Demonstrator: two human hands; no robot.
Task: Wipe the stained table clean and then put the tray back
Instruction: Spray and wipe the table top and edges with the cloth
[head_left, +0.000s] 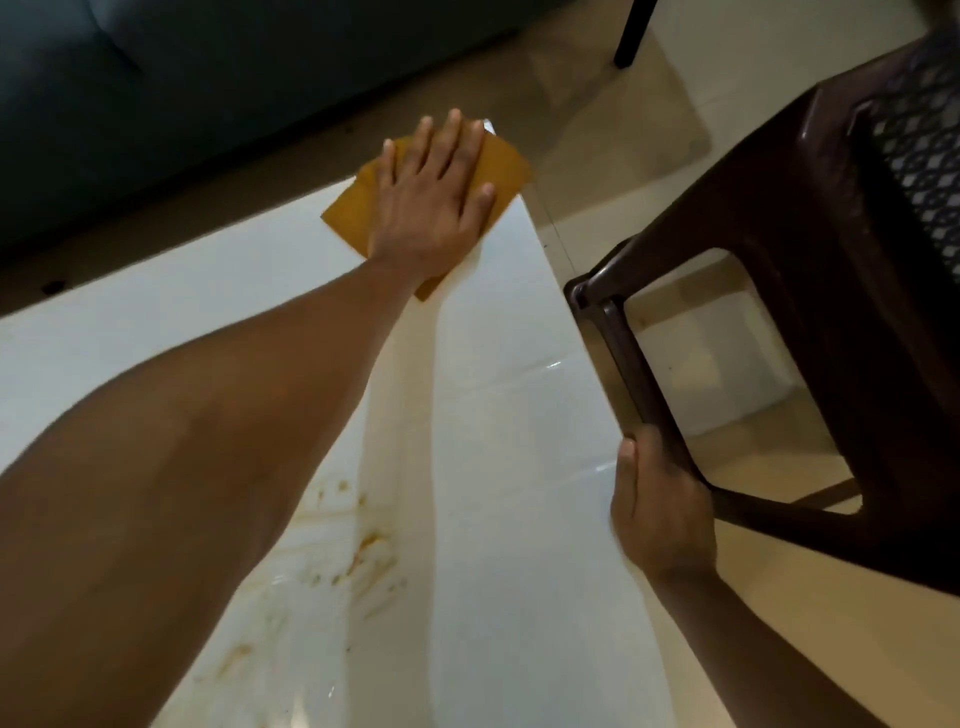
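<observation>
Your left hand (434, 200) presses flat, fingers straight, on a thin, limp mustard cloth (498, 171) at the white table's (519, 415) far corner; your right hand (657, 512) grips the table edge; keep the palm centred so it doesn't bunch

Floor (597, 171): glossy beige tile, reflecting light. Dark grey-blue sofa (156, 93) along upper left. Dark brown plastic chair (810, 322) at right, lattice-pattern back. One dark furniture leg (631, 36) at top edge.

cloth (498, 171): middle hidden under the left hand (431, 208)
surface (519, 415): near end cut off — bottom edge
chair (810, 291): cropped right
</observation>
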